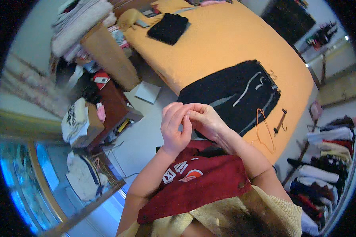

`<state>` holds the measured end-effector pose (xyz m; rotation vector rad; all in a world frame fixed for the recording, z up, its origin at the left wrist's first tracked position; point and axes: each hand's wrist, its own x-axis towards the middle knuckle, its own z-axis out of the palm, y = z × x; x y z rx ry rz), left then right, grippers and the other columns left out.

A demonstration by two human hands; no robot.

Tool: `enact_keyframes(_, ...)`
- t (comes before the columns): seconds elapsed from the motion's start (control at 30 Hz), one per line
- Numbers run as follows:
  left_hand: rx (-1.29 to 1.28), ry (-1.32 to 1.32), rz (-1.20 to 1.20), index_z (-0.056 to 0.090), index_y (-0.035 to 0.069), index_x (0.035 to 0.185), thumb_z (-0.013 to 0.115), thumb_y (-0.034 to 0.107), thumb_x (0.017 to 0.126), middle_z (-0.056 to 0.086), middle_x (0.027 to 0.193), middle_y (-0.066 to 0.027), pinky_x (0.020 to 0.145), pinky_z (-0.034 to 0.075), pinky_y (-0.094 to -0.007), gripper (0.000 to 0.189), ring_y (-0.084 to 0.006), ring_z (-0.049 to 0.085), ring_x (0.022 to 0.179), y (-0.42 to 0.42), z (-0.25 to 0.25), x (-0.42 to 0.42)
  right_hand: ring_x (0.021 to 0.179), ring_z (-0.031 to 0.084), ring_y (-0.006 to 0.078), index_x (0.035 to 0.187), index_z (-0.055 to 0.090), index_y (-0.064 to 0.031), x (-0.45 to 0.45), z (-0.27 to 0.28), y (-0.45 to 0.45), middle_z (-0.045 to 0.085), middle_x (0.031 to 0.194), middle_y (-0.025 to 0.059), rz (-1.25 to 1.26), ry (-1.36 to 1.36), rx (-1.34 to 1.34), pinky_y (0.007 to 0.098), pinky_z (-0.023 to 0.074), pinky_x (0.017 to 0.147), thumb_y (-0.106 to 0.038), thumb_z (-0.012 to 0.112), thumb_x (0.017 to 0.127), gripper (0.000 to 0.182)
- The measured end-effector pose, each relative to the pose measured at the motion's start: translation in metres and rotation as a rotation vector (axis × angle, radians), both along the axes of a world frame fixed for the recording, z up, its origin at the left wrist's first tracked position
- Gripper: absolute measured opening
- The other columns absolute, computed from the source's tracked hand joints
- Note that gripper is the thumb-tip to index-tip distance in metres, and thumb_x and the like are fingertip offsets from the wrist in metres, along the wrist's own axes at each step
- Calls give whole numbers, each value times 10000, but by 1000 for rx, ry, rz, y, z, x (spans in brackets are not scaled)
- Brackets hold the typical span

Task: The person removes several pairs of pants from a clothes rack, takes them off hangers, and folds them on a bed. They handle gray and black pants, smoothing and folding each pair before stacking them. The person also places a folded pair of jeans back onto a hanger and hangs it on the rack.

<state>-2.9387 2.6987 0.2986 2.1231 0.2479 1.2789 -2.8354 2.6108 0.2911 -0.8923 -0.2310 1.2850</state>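
My left hand [175, 130] and my right hand [209, 120] meet in front of my chest, fingers bent and touching each other. Whether something small is pinched between them is hidden by the fingers. Below the wrists hangs the dark red apron [195, 195] that I wear, with printed marks on it. Beyond my hands, a black garment [207, 84] with grey panels and pale cord-like strips lies spread on the bed [225, 38]. Metal clips or hooks show along its far right edge. An orange wire hanger [266, 133] rests partly over its near edge, beside a brown clip hanger [281, 122].
A folded black garment [169, 28] lies farther up the bed. On the left are stacked bedding [80, 26], a cardboard box [89, 127] and a reddish-brown cabinet [112, 106]. A white box [147, 92] stands on the floor. A rack of hanging clothes [317, 174] is at right.
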Motion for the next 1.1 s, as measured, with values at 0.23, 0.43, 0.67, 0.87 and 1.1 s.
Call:
enact_keyframes(0.23,-73,156,-321,621,33,1061,589,-11,764,608,1017,-117,884,423,-410,302,-306,553,989,33,-32,67,733,609,111,989,646,-17,43,-24,6,655,871,44,-380,-184,-237,245,507,675,-126,642,872,160)
enact_keyframes(0.43,19,356,-504,614,44,1097,585,23,774,605,1058,-120,905,406,-414,325,-309,553,1016,37,-71,161,715,625,113,967,634,-6,116,-79,-2,656,840,51,-620,-83,-300,240,519,657,-81,639,868,124)
enact_keyframes(0.67,167,801,-665,544,43,1215,576,60,787,542,1224,-163,974,381,-434,430,-331,509,1132,35,-183,343,671,629,129,974,624,-18,269,-193,-45,661,809,75,-850,-39,-469,255,531,619,-145,621,901,147)
enact_keyframes(0.87,228,1328,-473,381,48,1386,585,195,846,322,1430,-261,1059,325,-476,595,-403,358,1301,30,-346,495,615,588,100,948,614,-13,400,-305,-147,639,762,45,-1038,-32,-782,230,486,556,-182,580,924,174)
enact_keyframes(1.1,359,1758,-453,159,108,1484,664,417,827,211,1440,-348,964,438,-498,885,-471,323,1302,0,-426,596,800,659,265,937,663,-16,579,-360,-248,680,886,149,-977,-1026,-1310,346,509,747,-130,635,846,149)
